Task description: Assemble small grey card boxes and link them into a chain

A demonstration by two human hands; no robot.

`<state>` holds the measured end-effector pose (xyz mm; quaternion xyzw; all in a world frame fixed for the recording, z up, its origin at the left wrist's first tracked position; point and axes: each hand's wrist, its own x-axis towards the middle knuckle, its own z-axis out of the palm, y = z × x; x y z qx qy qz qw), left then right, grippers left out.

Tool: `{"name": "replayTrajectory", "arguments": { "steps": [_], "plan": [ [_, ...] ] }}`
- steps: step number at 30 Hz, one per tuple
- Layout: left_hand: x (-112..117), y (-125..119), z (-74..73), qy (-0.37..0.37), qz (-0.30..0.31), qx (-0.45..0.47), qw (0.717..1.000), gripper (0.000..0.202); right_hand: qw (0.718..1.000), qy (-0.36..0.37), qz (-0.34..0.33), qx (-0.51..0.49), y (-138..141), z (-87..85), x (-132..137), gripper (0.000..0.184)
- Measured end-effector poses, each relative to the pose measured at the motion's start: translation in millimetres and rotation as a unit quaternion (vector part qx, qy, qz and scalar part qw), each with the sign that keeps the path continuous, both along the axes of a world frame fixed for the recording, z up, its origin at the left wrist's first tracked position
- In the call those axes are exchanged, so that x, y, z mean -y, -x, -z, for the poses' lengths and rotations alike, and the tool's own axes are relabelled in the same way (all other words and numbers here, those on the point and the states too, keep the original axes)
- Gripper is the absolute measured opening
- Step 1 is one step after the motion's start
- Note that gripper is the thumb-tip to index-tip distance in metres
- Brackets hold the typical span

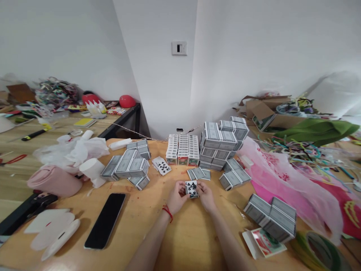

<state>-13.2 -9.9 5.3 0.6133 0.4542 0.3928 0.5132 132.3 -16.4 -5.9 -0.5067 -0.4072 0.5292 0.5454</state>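
Both my hands meet over the middle of the wooden table (186, 241), holding a small deck of playing cards (191, 188) face up, a clubs card on top. My left hand (177, 197) grips the deck's left side; a red string circles that wrist. My right hand (205, 194) pinches the right side. Just beyond the hands lie two flat card packs (199, 173) and a fanned spread of loose cards (161, 165).
Stacks of grey card boxes stand at the back (220, 145), left (130, 165) and right (271, 216). A black phone (105, 220) lies front left, near a pink roll (55, 180) and white plastic bags (73, 148). Pink plastic sheet (279, 177) covers the right.
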Motion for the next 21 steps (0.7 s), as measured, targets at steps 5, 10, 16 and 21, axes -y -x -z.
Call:
{"name": "replayTrajectory", "arguments": {
  "steps": [5,10,16,21],
  "plan": [
    [-2,1,3.1,0.008,-0.002,0.001,1.000,0.034,1.000,-0.007,-0.024,-0.014,-1,6.0,0,0.027],
    [0,-2,2.9,0.016,-0.019,-0.044,0.999,0.038,1.000,-0.008,0.000,-0.018,-2,11.3,-1,0.029],
    [1,-4,7.2,-0.016,-0.026,-0.086,0.996,0.048,1.000,-0.009,0.021,-0.016,-2,11.0,-1,0.027],
    [2,-4,12.6,-0.054,-0.023,-0.109,0.992,0.046,0.999,-0.019,0.024,-0.023,-2,11.1,-1,0.024]
  ]
}}
